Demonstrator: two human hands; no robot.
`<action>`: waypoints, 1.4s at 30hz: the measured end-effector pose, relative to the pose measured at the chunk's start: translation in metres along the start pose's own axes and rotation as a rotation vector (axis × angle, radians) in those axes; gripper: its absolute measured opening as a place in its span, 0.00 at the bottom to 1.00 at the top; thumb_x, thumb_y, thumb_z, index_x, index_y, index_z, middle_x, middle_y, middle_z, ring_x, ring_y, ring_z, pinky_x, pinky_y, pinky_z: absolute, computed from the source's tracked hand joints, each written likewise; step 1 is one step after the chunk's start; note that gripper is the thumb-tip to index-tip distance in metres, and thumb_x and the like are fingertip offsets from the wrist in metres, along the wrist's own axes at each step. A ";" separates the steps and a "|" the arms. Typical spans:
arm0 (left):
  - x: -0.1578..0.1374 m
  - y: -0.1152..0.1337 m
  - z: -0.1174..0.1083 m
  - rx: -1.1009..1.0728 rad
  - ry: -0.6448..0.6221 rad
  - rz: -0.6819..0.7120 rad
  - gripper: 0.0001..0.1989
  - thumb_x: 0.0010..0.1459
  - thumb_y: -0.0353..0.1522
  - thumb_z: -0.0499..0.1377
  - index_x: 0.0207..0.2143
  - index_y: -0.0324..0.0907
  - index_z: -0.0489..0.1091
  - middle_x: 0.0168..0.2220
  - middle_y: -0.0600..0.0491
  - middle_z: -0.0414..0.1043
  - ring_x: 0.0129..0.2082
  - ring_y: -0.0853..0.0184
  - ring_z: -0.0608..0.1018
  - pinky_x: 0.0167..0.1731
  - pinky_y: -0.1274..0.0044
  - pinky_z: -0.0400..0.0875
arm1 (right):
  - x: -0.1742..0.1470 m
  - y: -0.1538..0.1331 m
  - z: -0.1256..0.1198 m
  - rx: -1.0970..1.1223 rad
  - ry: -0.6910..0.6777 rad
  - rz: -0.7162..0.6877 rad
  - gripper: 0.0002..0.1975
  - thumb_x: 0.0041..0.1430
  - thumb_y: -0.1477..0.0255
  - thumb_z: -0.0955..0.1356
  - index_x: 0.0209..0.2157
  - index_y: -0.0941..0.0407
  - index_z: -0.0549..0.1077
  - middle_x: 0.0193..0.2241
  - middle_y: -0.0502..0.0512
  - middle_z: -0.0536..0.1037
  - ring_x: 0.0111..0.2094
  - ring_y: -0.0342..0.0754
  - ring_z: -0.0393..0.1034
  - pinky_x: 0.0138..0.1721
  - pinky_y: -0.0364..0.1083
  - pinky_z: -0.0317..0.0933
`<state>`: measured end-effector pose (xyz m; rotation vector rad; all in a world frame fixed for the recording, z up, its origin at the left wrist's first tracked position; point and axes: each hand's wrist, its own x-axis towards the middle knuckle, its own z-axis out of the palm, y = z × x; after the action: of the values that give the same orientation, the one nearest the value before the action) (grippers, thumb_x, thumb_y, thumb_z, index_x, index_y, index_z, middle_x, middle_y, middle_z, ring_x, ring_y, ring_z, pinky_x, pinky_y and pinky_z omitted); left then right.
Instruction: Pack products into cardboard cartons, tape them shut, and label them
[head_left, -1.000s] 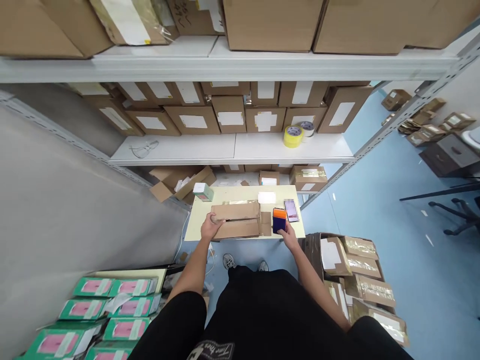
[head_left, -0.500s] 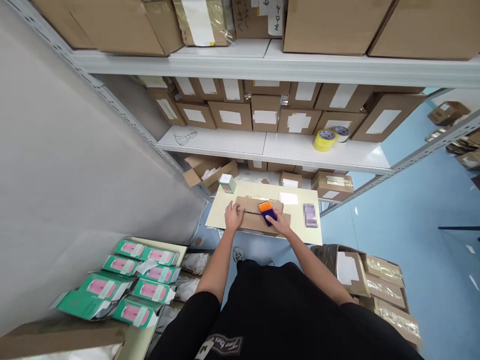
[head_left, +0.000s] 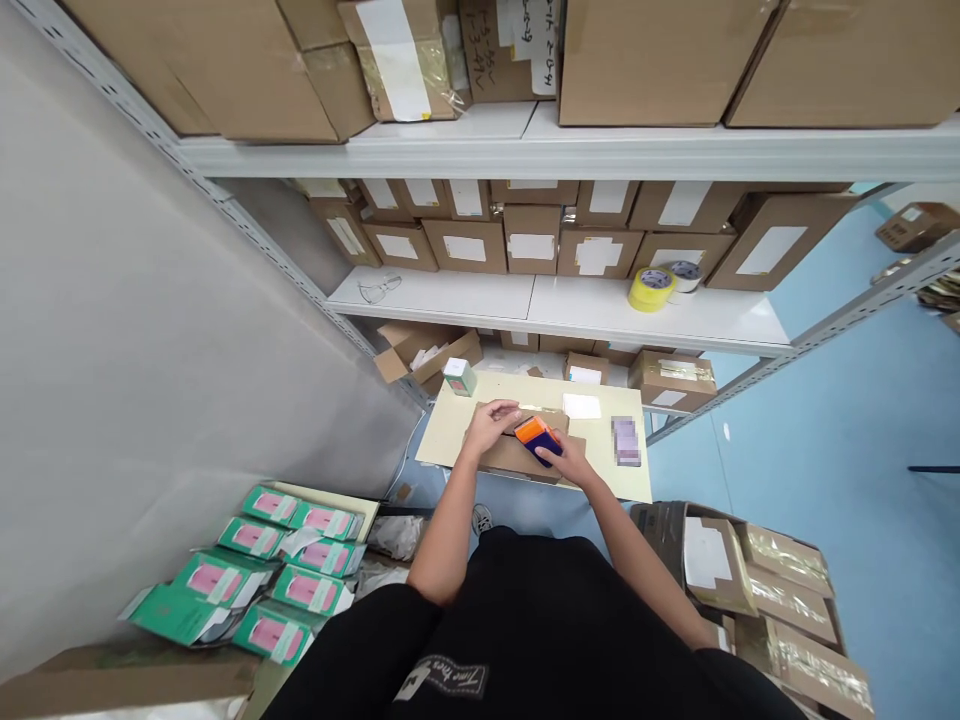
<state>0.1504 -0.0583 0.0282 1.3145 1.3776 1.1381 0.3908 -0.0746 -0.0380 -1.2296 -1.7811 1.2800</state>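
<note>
My right hand (head_left: 570,461) grips a small orange-and-dark-blue box-shaped thing (head_left: 538,440); its exact kind does not show. It is tilted over a flat brown carton (head_left: 517,458) lying on the cream table (head_left: 442,430). Over the carton's left part, my left hand (head_left: 491,424) is open, its fingers stretched to the right towards the orange end. Whether those fingers touch the carton or the orange end I cannot tell. A small green-and-white box (head_left: 459,377) stands at the table's far left corner.
A white paper (head_left: 582,406) and a purple blurred item (head_left: 625,441) lie on the table's right side. Beyond it rises a shelf (head_left: 465,296) with cartons, glasses (head_left: 379,290) and tape rolls (head_left: 651,289). Green packages (head_left: 311,590) lie left, taped cartons (head_left: 784,560) right.
My left hand has moved from the carton's left end to the right, closer to the box-shaped thing, its fingers now stretched out. My right hand still holds that thing. The view has shifted slightly.
</note>
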 end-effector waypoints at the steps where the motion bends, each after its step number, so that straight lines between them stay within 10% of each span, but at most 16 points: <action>1: 0.000 0.006 0.000 0.038 0.010 0.005 0.18 0.55 0.45 0.68 0.41 0.41 0.81 0.41 0.45 0.83 0.42 0.58 0.83 0.47 0.66 0.78 | -0.002 -0.004 -0.003 0.000 0.000 0.002 0.23 0.60 0.53 0.70 0.50 0.52 0.76 0.40 0.55 0.81 0.43 0.55 0.75 0.46 0.53 0.69; 10: -0.013 0.024 -0.006 0.166 0.171 0.027 0.15 0.55 0.45 0.67 0.32 0.42 0.81 0.32 0.49 0.82 0.32 0.61 0.81 0.36 0.71 0.76 | -0.013 -0.037 -0.025 -0.077 0.049 0.018 0.21 0.58 0.48 0.70 0.38 0.52 0.78 0.31 0.52 0.81 0.33 0.53 0.74 0.35 0.48 0.68; 16: -0.009 0.024 -0.075 0.155 0.473 0.002 0.15 0.55 0.42 0.67 0.34 0.39 0.81 0.31 0.49 0.81 0.32 0.63 0.80 0.35 0.73 0.74 | -0.021 -0.025 -0.050 -0.195 0.048 0.063 0.23 0.58 0.46 0.70 0.33 0.52 0.78 0.28 0.53 0.80 0.30 0.53 0.74 0.32 0.47 0.63; 21: -0.016 -0.010 -0.111 0.181 0.501 -0.092 0.15 0.50 0.42 0.68 0.31 0.39 0.80 0.26 0.52 0.78 0.28 0.65 0.77 0.31 0.75 0.71 | -0.023 -0.009 -0.058 -0.260 0.034 0.105 0.24 0.58 0.45 0.69 0.33 0.52 0.79 0.29 0.54 0.82 0.30 0.54 0.75 0.31 0.46 0.61; 42: -0.003 -0.143 -0.111 -0.100 0.600 -0.422 0.11 0.44 0.36 0.70 0.26 0.38 0.77 0.22 0.52 0.74 0.23 0.71 0.73 0.26 0.79 0.66 | 0.022 -0.013 -0.019 -0.606 -0.092 0.218 0.25 0.61 0.44 0.68 0.37 0.52 0.79 0.35 0.55 0.84 0.37 0.52 0.76 0.32 0.43 0.55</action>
<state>0.0157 -0.0678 -0.0918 0.5723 1.8854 1.3304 0.3952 -0.0485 -0.0201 -1.7524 -2.2443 0.9387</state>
